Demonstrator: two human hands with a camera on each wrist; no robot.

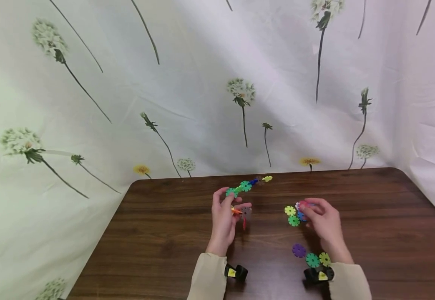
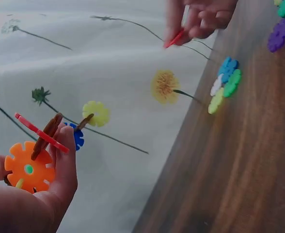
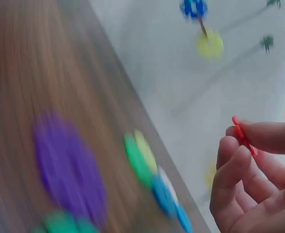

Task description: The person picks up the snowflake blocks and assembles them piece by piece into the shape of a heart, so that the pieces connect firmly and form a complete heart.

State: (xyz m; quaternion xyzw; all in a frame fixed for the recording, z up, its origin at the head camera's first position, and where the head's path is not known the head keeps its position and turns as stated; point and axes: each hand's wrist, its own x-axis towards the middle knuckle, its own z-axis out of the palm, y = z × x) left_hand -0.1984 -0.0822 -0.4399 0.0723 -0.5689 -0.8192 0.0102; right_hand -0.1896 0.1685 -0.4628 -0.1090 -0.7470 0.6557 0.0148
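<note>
In the head view my left hand (image 1: 222, 218) holds a chain of interlocked, notched plastic discs. Its far arm runs through a green disc (image 1: 245, 186) and a blue one to a yellow disc (image 1: 267, 178). Nearer the palm, the left wrist view shows an orange disc (image 2: 28, 167), a brown disc (image 2: 46, 136) and a red disc (image 2: 40, 132) joined together. Between thumb and fingers my right hand (image 1: 324, 218) pinches a single red disc (image 3: 243, 136), raised above the table and apart from the chain.
Below the right hand lie loose yellow (image 1: 290, 211), green (image 1: 294, 220), blue and white discs in a cluster. Closer to me on the dark wooden table (image 1: 157, 250) are a purple disc (image 1: 298, 250), a green disc (image 1: 313, 260) and a yellow disc (image 1: 325, 259). A dandelion-printed cloth (image 1: 202, 104) hangs behind.
</note>
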